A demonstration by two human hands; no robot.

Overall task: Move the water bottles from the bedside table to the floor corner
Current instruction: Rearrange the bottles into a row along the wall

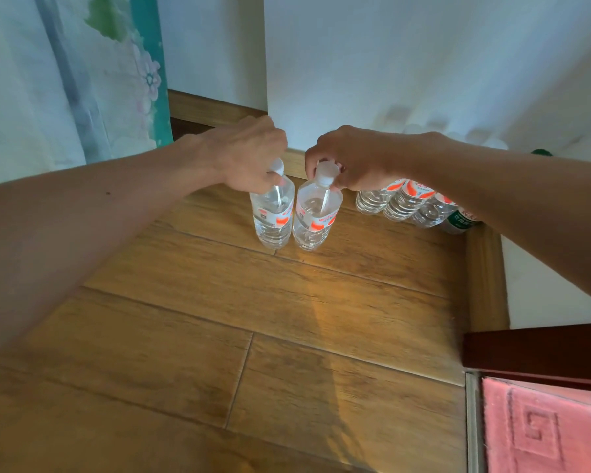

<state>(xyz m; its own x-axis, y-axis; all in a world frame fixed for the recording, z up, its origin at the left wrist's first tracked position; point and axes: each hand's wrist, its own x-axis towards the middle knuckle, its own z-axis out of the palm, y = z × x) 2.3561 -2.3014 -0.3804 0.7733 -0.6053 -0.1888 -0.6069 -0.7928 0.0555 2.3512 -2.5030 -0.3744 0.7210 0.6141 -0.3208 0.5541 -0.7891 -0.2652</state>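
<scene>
Left arm (99, 216): bare, reaching forward from the lower left.
Left hand (246, 155): fingers curled round the neck of the left bottle (273, 213).
Right arm (526, 192): bare, reaching in from the right.
Right hand (350, 158): fingertips pinching the cap of the right bottle (316, 216).
Spacing: hands close together, not touching.

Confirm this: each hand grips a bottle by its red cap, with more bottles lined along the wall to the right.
The caps are white, not red, as the head view shows. The left hand and right hand grip the left bottle and right bottle by their white caps, with more bottles lined along the wall to the right.
</scene>
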